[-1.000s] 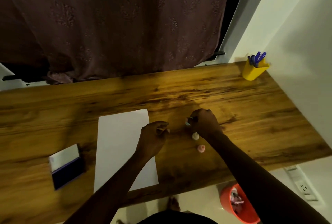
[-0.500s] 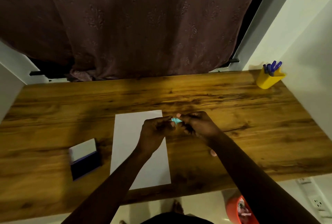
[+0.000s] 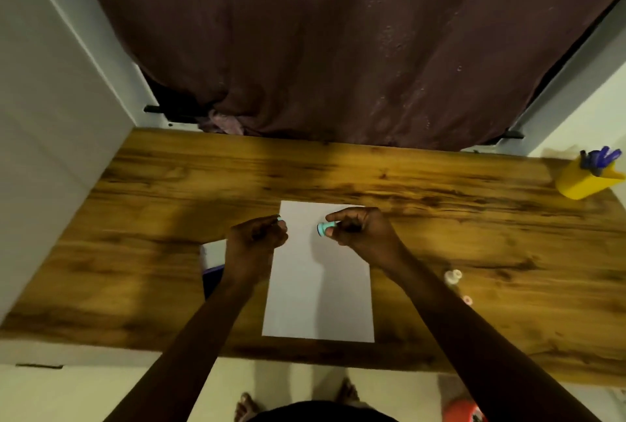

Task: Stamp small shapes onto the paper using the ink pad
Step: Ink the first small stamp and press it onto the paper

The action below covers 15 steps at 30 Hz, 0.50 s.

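bare feet (image 3: 345,391) on the pale floor at the near edge, an orange container (image 3: 462,412) low right. wooden table (image 3: 474,218), grain running left to right. white paper (image 3: 318,303) lying flat, portrait, its near edge close to the table's near edge; no marks visible on it. ink pad (image 3: 210,254) just left of the paper, mostly hidden behind the left forearm, white lid and a dark blue edge showing. two small pale stamps (image 3: 453,276) on the table right of the paper, beside the right forearm, blurred. left hand (image 3: 255,235) over the paper's left edge, fingers curled closed, a small teal piece (image 3: 279,217) pinched at the fingertips. right hand (image 3: 364,228) above the paper's far half, thumb and fingers closed on a small teal stamp (image 3: 326,228), its round end turned left toward the other hand; the two hands apart. yellow pen holder (image 3: 584,181) with blue pens at the far right corner. dark maroon curtain (image 3: 338,49) beyond the far edge, white walls on both sides.
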Available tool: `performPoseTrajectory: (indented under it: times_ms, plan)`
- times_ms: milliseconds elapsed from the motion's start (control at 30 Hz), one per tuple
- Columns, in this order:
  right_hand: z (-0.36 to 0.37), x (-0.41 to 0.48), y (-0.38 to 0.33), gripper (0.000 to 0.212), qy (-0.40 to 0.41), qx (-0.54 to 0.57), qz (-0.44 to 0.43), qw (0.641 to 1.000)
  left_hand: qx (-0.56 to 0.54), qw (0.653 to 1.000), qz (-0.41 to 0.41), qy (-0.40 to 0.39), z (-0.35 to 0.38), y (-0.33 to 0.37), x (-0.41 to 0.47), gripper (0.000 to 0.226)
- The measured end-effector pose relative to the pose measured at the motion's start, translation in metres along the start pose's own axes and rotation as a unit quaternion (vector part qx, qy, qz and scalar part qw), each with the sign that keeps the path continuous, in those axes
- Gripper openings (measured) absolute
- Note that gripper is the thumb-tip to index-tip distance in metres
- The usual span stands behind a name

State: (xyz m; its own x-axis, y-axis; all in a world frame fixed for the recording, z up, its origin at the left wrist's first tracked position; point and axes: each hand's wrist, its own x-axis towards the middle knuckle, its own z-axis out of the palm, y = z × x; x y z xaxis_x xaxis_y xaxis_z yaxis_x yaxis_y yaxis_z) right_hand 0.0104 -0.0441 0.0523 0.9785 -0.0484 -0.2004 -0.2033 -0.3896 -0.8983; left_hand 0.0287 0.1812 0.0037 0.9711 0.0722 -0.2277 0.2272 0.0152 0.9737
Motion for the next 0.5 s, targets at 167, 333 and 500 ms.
performPoseTrajectory:
  times_ms: [167,333,500]
  plan:
    - [0.072,0.007,-0.017,0.027,-0.059,-0.166,-0.086,0.981,-0.01,0.999,0.006,0.049,-0.079,-0.004,0.006,0.015]
    - [0.136,0.006,-0.025,0.028,-0.155,-0.26,-0.112,0.946,-0.034,0.996,-0.003,0.085,-0.13,-0.014,0.006,0.012]
    - [0.18,0.012,-0.029,0.035,-0.195,-0.432,-0.166,0.864,-0.019,0.996,0.008,0.083,-0.16,-0.023,0.007,0.014]
